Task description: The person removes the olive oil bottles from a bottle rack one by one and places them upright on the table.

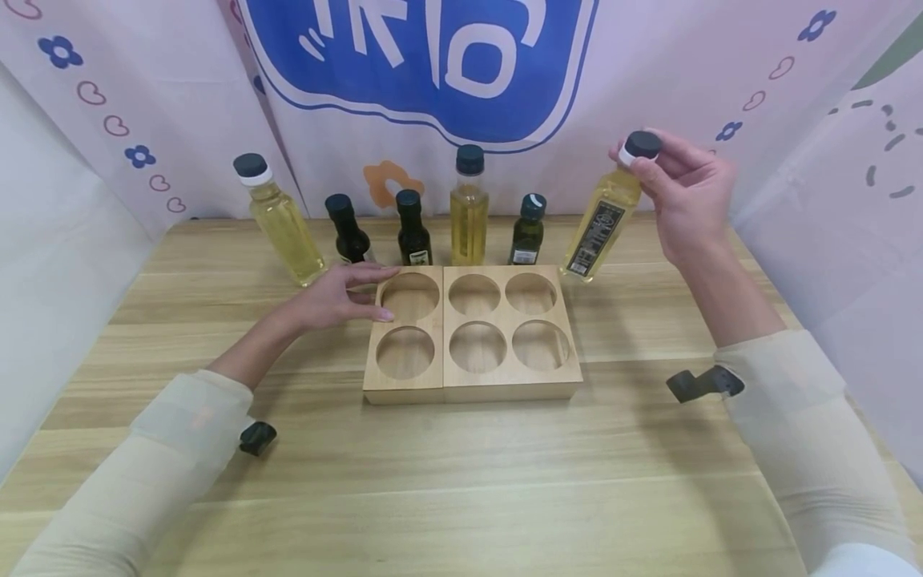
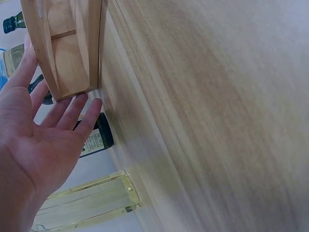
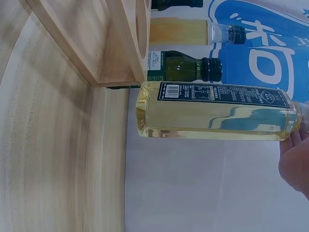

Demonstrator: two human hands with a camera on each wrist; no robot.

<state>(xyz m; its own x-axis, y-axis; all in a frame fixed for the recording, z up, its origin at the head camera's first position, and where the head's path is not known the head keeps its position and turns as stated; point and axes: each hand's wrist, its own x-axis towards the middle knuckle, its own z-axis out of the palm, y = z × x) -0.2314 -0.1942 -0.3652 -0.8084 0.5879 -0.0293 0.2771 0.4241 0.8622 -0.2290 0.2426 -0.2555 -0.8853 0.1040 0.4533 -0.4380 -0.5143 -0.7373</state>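
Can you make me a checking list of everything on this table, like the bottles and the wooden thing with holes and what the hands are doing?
Surface: wooden table, light grain.
Job's things: wooden holder with six round holes, all unfilled; pale oil bottle lifted off the table, tilted, to the right of the holder.
Clutter: five more bottles in a row behind the holder: pale bottle at left, three small dark bottles, tall pale bottle.
Hands: right hand pinches the lifted bottle at its black cap; left hand rests with straight fingers on the holder's left edge.
Cables: nothing seen.
Surroundings: pink backdrop with blue logo, hearts and flowers.
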